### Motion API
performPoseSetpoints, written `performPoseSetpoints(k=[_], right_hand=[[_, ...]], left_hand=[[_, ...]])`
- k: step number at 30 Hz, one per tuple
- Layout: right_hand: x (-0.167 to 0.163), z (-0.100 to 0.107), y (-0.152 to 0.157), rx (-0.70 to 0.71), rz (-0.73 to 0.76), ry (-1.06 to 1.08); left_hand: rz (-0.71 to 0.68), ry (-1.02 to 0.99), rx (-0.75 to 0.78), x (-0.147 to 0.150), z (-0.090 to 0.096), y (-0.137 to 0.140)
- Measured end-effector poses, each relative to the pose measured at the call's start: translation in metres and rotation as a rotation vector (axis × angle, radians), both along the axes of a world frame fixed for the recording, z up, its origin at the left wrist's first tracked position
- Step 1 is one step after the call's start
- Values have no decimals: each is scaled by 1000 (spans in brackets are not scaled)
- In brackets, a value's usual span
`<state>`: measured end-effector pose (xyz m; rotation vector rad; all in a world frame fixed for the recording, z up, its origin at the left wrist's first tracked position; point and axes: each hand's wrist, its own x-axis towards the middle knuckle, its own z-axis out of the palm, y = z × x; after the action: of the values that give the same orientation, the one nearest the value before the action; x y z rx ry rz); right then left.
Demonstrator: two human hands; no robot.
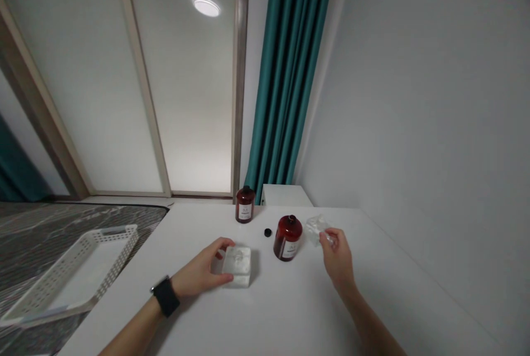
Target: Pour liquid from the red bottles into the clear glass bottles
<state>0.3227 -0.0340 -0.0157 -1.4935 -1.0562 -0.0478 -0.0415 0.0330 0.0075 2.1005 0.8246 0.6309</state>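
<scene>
My left hand [206,270], with a black watch on its wrist, curls round the left side of a clear, whitish square block or box [237,266] standing on the white table. Pinched in the fingers of my right hand [337,254] is a crumpled piece of clear plastic [315,227], just right of a dark red bottle [287,240] with a white label. That bottle's neck shows without a cap. A small black cap [268,232] lies to its left on the tabletop. Further back stands a second dark red bottle [245,205] with a black top.
A white perforated basket [118,233] sits left of the white table [256,323]. Behind the table's far edge is a white box-like piece [285,195], near a green curtain [290,69]. A grey wall [434,96] borders the right side.
</scene>
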Motion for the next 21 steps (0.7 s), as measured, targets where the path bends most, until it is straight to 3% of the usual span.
performPoseSetpoints(k=[7,15,21], right_hand=[[7,-40,5,-144,62,-194],[9,-48,11,-244,46,-327],[13,-52,10,-296,-51,-357]], left_hand=[[1,21,9,0,2,-1],[-9,22,6,0,1,-1],[-16,28,12,0,-1,-1]])
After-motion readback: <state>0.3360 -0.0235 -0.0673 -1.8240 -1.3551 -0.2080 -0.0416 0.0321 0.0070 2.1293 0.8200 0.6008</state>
